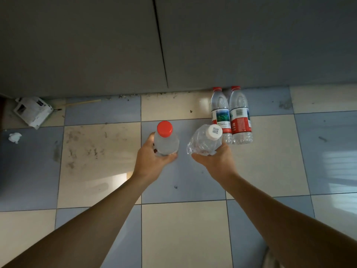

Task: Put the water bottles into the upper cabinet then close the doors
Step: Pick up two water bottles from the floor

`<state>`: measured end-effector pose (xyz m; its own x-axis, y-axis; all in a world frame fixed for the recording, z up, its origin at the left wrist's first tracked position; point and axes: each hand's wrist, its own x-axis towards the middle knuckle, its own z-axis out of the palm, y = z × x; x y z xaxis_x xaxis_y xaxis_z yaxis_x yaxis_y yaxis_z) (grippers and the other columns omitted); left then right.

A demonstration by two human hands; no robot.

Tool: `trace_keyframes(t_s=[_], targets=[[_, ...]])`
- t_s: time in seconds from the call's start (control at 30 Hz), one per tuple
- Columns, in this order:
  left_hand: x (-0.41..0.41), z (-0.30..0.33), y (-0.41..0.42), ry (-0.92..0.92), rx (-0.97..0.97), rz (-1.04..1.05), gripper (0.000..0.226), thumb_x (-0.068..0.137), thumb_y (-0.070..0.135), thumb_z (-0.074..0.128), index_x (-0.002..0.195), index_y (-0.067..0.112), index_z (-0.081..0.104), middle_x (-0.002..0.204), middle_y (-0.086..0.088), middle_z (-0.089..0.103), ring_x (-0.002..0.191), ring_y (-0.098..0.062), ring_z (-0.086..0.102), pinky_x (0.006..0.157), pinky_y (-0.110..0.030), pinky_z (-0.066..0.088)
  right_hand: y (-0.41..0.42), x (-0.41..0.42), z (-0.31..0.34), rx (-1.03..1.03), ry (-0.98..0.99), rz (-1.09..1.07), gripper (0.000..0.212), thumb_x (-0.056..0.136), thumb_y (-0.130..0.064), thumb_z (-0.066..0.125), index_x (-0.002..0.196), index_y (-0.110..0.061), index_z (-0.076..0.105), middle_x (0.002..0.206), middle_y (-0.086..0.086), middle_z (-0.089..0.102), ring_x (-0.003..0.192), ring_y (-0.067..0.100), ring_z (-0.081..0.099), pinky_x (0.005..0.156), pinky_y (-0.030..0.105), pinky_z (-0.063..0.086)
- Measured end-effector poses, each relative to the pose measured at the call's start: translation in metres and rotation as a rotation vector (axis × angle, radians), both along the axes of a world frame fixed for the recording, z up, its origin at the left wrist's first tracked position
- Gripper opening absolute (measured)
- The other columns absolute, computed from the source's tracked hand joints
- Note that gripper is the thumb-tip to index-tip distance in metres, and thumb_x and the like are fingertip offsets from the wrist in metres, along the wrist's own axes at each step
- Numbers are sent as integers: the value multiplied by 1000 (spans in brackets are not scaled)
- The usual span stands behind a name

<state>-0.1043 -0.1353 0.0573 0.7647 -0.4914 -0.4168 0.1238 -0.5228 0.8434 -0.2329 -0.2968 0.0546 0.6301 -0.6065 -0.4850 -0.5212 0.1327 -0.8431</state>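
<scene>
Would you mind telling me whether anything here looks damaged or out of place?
The white-capped bottle held by the right hand looks crumpled, unlike the red-capped bottle in the left hand. Crumpled paper and a small white scrap litter the stained tile floor.

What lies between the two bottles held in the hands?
Nothing: in the head view only bare floor tile shows between the red-capped bottle and the white-capped bottle.
</scene>
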Motion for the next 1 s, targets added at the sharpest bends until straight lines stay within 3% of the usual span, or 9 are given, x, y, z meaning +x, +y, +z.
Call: trace_keyframes(t_s=[0.1, 0.23, 0.33, 0.47, 0.6, 0.77, 0.9, 0.93, 1.0], targets=[[1, 49, -1, 5, 2, 7, 69, 69, 28, 93, 129, 27, 57, 117, 10, 67, 112, -12, 62, 82, -12, 49, -7, -4, 48, 13, 1, 30, 63, 73, -20, 89, 126, -31, 57, 110, -14, 69, 105, 5, 66, 87, 21, 57], [14, 154, -11, -15, -17, -32, 72, 71, 31, 92, 133, 28, 56, 118, 16, 64, 111, -5, 59, 82, -10, 50, -21, 9, 154, 27, -23, 138, 57, 76, -24, 88, 115, -47, 53, 111, -25, 64, 108, 4, 63, 89, 14, 51], [20, 248, -11, -24, -33, -34, 67, 71, 29, 92, 130, 29, 58, 116, 15, 67, 108, -3, 61, 90, -19, 51, -25, 16, 251, 18, -15, 229, 64, 75, -24, 89, 129, -36, 57, 119, -12, 69, 113, 12, 65, 99, 35, 54], [37, 389, -2, -46, -61, -18, 62, 70, 27, 93, 124, 26, 63, 113, 13, 71, 106, -2, 63, 94, -26, 52, -31, 33, 398, -73, -5, 329, 64, 68, -33, 92, 122, -38, 58, 108, -19, 70, 95, -1, 68, 69, 8, 53], [54, 532, 10, -67, -129, -5, 60, 67, 28, 94, 119, 26, 65, 106, 15, 73, 100, 0, 67, 87, -18, 53, -34, 49, 545, -111, -3, 395, 53, 61, -34, 94, 105, -38, 64, 94, -21, 72, 85, -6, 69, 64, 7, 49], [87, 689, 46, -172, -261, -6, 46, 72, 20, 91, 109, 30, 67, 102, 15, 75, 96, -1, 71, 76, -12, 53, -8, 82, 709, -180, -169, 426, 58, 60, -44, 92, 111, -28, 70, 101, -14, 76, 96, 3, 72, 89, 30, 55], [140, 805, 72, -301, -369, -10, 43, 71, 23, 91, 102, 37, 66, 97, 21, 74, 91, 2, 70, 70, -9, 52, 18, 130, 833, -235, -317, 376, 72, 54, -52, 94, 114, -22, 70, 110, 17, 74, 101, 32, 71, 94, 50, 56], [154, 834, 77, -332, -395, -19, 42, 71, 25, 91, 100, 41, 66, 96, 23, 73, 91, 4, 69, 69, -7, 51, 26, 142, 862, -257, -344, 343, 73, 52, -54, 94, 113, -22, 70, 107, 18, 74, 97, 33, 72, 93, 49, 57], [182, 893, 90, -392, -443, -30, 42, 68, 37, 91, 97, 52, 65, 97, 29, 71, 92, 9, 66, 66, -5, 50, 42, 167, 922, -303, -429, 286, 63, 52, -52, 95, 103, -25, 70, 84, -1, 75, 78, 16, 73, 80, 31, 59]])
